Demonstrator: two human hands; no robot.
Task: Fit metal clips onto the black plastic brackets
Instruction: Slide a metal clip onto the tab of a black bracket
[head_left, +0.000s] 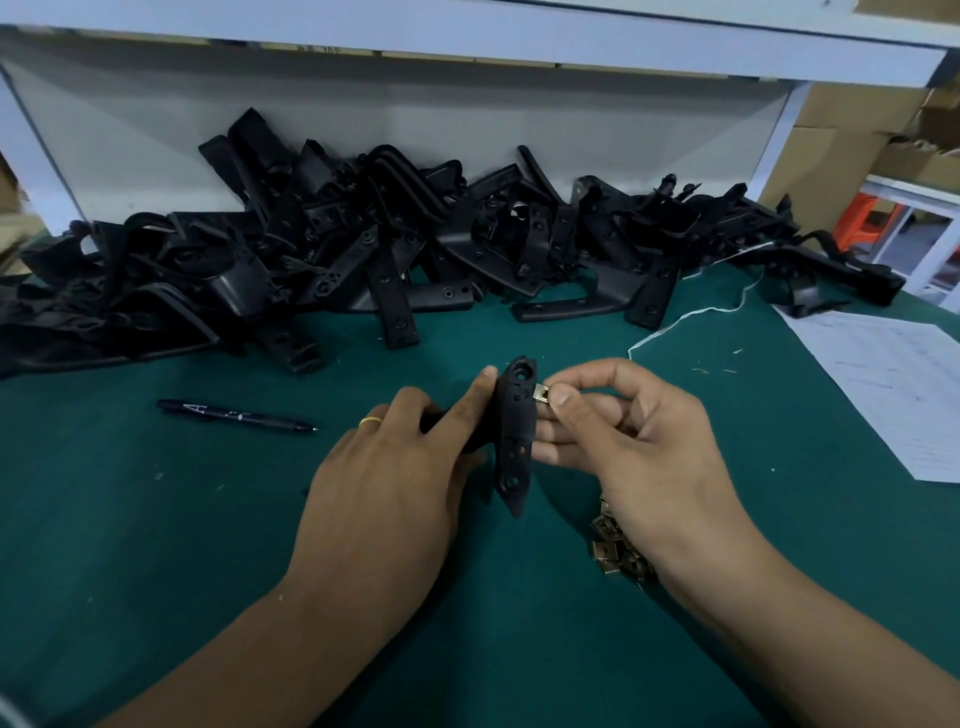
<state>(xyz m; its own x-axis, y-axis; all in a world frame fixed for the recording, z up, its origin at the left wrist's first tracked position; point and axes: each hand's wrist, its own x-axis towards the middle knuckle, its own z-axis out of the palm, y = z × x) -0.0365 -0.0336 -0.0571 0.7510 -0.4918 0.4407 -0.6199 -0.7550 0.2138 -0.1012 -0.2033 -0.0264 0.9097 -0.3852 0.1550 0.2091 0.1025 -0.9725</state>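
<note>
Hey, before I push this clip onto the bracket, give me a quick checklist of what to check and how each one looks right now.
1. Bracket held by left hand: ok.
2. Clip pinched in right hand: ok.
3. Clip at the bracket's upper edge: ok.
4. Clip's open side facing the edge: cannot tell.
5. Clip fully seated: not ok, it is only at the edge.
6. Spare clips near the right wrist: ok.

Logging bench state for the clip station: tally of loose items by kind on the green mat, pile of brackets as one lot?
Bracket in hand: 1
Bracket pile: 1 lot, too tangled to count
Metal clip pinched in right hand: 1
Loose clip heap: 1 heap, partly hidden under the wrist
Black pen: 1
Paper sheet: 1
White string: 1
Total: 7 entries
</note>
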